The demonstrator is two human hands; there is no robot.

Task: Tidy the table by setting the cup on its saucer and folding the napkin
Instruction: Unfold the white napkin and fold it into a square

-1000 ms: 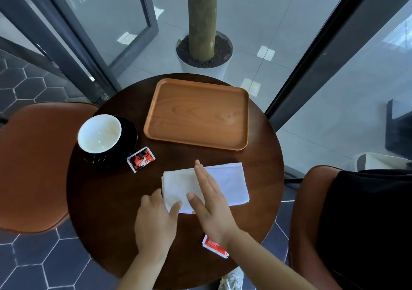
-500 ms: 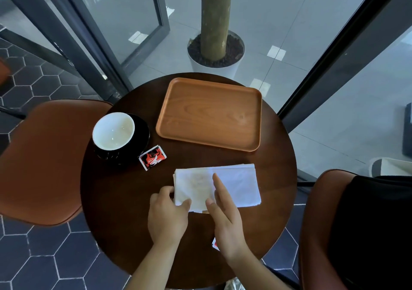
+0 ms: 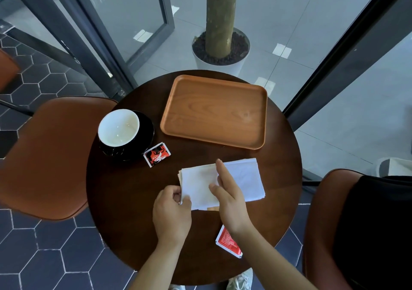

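- The cup [image 3: 118, 127] was seen seated upright on the dark saucer [image 3: 146, 133] at the left side of the round table [image 3: 124, 200]; that half of the task was judged already done, which would explain why neither hand was near it.
- The white napkin [image 3: 242, 179] was laid flat near the front middle of the table, already doubled into a rectangle, with stacked edges visible along its left side.
- The left hand [image 3: 171, 214] was curled at the napkin's near-left corner, thumb and fingers closed on the cloth there; the pinch was judged a preparation for lifting that side over in a further fold.
- The right hand [image 3: 229, 198] was held open and flat, its fingers extended across the middle of the napkin and pressed down on it, nothing being gripped; this was taken as an anchor and as a crease line for the fold.
- The napkin thus lay directly under the right hand and just ahead of the left, its right half left uncovered.
- A wooden tray [image 3: 214, 111] was set at the far side of the table, apart from the napkin, with nothing on it.
- A red sachet [image 3: 157, 154] was found just beside the saucer, and a second red packet [image 3: 228, 241] lay at the table's near edge, partly hidden by the right wrist.
- The fold was judged unfinished, as the corner was only pinched and not yet raised.
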